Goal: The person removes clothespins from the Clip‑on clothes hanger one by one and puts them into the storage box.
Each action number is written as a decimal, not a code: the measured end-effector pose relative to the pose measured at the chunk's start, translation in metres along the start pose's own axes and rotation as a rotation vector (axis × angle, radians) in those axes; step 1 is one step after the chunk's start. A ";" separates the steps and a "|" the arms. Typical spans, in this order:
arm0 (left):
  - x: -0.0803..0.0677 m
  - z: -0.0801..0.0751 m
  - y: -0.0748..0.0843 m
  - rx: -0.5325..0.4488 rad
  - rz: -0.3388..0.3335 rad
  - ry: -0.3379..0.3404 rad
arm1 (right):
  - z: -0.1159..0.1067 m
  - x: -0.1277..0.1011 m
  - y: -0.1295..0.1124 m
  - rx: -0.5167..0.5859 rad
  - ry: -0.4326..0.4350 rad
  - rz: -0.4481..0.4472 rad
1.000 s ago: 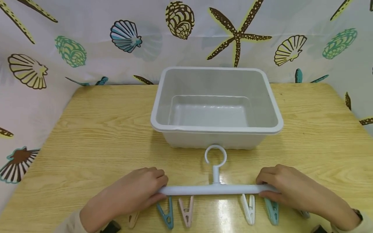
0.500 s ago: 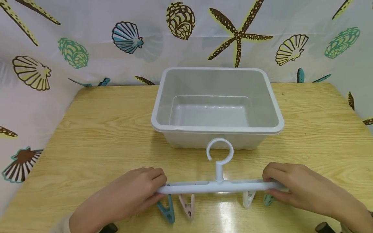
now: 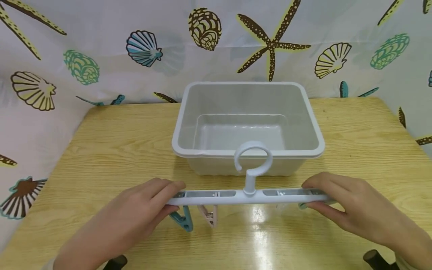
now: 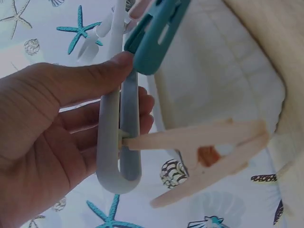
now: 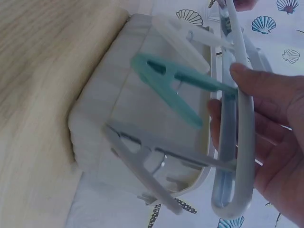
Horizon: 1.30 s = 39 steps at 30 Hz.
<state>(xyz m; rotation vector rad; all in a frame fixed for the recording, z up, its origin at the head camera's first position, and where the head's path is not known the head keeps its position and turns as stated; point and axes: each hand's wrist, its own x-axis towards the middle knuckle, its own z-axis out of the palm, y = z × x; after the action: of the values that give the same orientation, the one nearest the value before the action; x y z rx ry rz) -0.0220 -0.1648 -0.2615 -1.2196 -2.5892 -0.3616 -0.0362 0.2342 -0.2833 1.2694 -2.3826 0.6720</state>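
I have the clip hanger (image 3: 248, 196) held level above the wooden table (image 3: 111, 150), at 6 o'clock from the grey tub (image 3: 248, 123) and just in front of its near wall. My left hand (image 3: 135, 213) pinches the bar's left end, thumb on one side and fingers curled behind it, as the left wrist view shows (image 4: 61, 142). My right hand (image 3: 351, 210) pinches the right end the same way (image 5: 270, 142). The hook ring (image 3: 253, 159) stands up at 12 o'clock from the bar's middle and overlaps the tub's near rim in the head view; I cannot tell whether it touches.

The risks as I judge them: both grips sit at the very ends of a smooth rounded bar, so if one pinch slackens the bar may roll or drop at that side. The pegs hang loose beneath: a teal peg (image 3: 180, 221) and a pink peg (image 3: 207, 216) at 7 o'clock of the bar's middle, a cream peg (image 4: 209, 152) near my left fingers, a green peg (image 5: 175, 88) and a grey peg (image 5: 152, 156) by my right. Any of them could snag on the tub's rim or swing against the wall if I carry the bar towards 12 o'clock too low. The ring could catch the rim too
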 end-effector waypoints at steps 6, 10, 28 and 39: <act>0.005 -0.018 0.001 0.080 0.020 0.160 | -0.001 0.020 -0.003 -0.142 0.173 -0.082; 0.008 -0.028 0.001 0.120 -0.016 0.178 | -0.005 0.030 -0.008 -0.115 0.259 -0.073; 0.054 -0.023 0.004 0.447 -0.037 0.425 | -0.008 0.068 -0.013 -0.172 0.541 0.010; 0.075 -0.021 -0.012 0.541 -0.136 0.561 | -0.015 0.085 0.004 -0.186 0.538 -0.011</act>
<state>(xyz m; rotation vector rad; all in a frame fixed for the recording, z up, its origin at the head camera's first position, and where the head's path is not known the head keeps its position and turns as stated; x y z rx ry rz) -0.0749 -0.1259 -0.2187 -0.6394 -2.0813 -0.0079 -0.0839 0.1873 -0.2279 0.8852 -1.9406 0.6687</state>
